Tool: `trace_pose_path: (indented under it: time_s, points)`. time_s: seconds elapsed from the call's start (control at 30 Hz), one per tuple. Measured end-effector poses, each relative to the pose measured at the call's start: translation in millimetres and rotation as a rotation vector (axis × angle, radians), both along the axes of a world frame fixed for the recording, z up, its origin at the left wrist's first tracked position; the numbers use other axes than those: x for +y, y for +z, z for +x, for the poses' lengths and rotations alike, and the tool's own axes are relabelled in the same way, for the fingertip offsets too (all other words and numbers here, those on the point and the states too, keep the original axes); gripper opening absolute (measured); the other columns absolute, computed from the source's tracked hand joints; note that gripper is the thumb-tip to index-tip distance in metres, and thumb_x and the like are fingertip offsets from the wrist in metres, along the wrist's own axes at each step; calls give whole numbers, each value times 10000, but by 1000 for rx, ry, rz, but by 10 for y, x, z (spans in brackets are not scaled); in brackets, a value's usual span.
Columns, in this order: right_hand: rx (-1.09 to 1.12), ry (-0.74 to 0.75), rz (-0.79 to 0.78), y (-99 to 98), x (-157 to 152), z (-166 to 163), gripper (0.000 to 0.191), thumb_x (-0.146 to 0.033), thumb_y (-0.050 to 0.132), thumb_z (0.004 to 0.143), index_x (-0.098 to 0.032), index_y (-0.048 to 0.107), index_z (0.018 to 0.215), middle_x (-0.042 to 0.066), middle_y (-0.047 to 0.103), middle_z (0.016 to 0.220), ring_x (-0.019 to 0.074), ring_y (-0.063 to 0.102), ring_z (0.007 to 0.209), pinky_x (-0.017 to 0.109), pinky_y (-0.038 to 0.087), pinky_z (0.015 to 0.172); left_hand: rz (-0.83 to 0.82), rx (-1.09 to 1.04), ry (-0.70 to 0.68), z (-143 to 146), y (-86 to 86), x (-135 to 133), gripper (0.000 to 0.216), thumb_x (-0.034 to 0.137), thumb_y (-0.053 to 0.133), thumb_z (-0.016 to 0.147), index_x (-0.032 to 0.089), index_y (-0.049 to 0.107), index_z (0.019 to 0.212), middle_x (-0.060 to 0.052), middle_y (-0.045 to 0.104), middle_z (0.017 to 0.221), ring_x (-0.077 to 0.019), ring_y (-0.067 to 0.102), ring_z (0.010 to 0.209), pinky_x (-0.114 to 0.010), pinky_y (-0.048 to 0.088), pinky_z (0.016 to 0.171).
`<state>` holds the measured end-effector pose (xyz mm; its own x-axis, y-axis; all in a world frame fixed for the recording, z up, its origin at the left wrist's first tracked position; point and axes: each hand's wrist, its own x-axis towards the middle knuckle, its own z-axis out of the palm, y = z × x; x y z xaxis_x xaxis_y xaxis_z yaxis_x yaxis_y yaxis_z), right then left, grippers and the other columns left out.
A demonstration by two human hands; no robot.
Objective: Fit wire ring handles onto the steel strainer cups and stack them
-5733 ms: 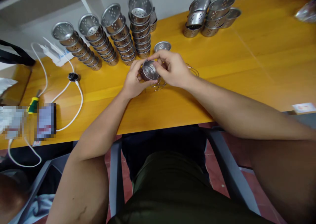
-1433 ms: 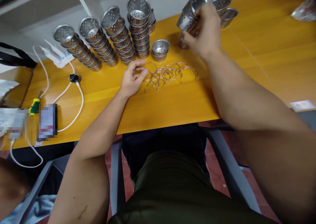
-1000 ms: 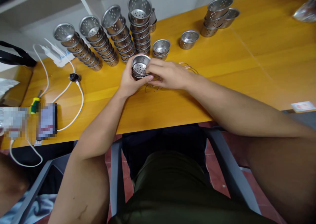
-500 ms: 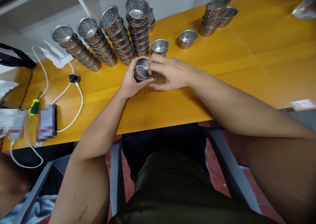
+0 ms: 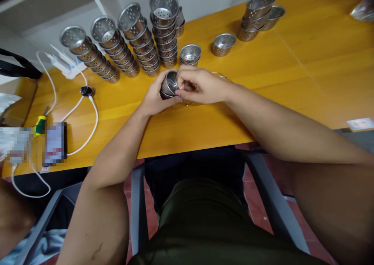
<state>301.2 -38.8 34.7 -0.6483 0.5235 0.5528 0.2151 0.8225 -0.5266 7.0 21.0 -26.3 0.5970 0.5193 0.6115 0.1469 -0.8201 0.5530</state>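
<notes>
My left hand [image 5: 156, 95] is wrapped round a perforated metal cup [image 5: 170, 85], tilted with its mouth toward my right hand. The thumb lies along its near side. My right hand [image 5: 201, 85] is closed in a pinch at the cup's rim, on what looks like a thin wire [image 5: 181, 88]; the fingers partly hide it. More bent wire [image 5: 187, 103] shows just below the right fingers, and some wire pieces [image 5: 220, 75] lie on the table behind the right wrist. Just beyond my hands stands a small perforated cup stack [image 5: 190, 54].
Tall leaning stacks of perforated cups [image 5: 140, 43] line the back of the wooden table [image 5: 304, 62]. A single cup [image 5: 223, 45] and another group of cups [image 5: 257, 15] stand to the right. At left are white cables [image 5: 96, 121], a phone [image 5: 55, 144] and a green-yellow handled tool [image 5: 40, 124].
The cup in my left hand has tipped further toward my right hand. My right fingers have drawn into a tighter pinch at its rim, and wire behind the right wrist now shows.
</notes>
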Motion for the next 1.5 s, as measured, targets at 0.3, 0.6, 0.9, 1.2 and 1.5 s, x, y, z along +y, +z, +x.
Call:
trace_pose_path:
  time_s: [0.3, 0.6, 0.9, 1.2, 1.5]
  points:
    - [205, -39, -194, -40, 53, -80, 661, -915, 904, 1161, -292, 692, 1102, 70, 732, 1078, 290, 707, 981, 449, 694, 912, 23, -15, -9, -54, -23, 119, 1164, 1019, 1036, 934, 391, 646, 1833, -112, 815, 1666, -459, 846, 1595, -704, 667, 1445]
    - [347, -31, -433, 243, 26, 118, 696, -879, 984, 1087, -301, 629, 931, 4, 662, 810, 224, 555, 712, 409, 475, 687, -45, 20, 71, -81, -159, 144, 1199, 1068, 1011, 911, 326, 664, 1786, -147, 807, 1655, -452, 808, 1617, -671, 637, 1480]
    - [-279, -136, -278, 80, 152, 237, 309, -510, 927, 1069, -256, 766, 997, 37, 798, 911, 244, 690, 856, 390, 524, 825, -90, -123, 192, -165, -215, 256, 1113, 1031, 1022, 933, 331, 659, 1718, -137, 826, 1570, -423, 825, 1566, -641, 664, 1457]
    - [58, -117, -58, -16, 86, 84, 572, -601, 937, 1144, -285, 792, 1599, 176, 771, 1681, 368, 812, 1335, 522, 710, 1162, -153, -99, 160, -118, -149, 113, 1091, 1072, 991, 923, 352, 694, 1687, -119, 823, 1607, -410, 840, 1559, -595, 701, 1409]
    - [190, -186, -117, -102, 183, -9, 535, -859, 862, 1152, -325, 845, 1176, 182, 817, 1532, 462, 700, 1520, 680, 650, 1277, -143, -132, 107, -72, -144, 143, 1058, 1058, 977, 959, 363, 658, 1689, -119, 860, 1553, -394, 901, 1446, -590, 765, 1274]
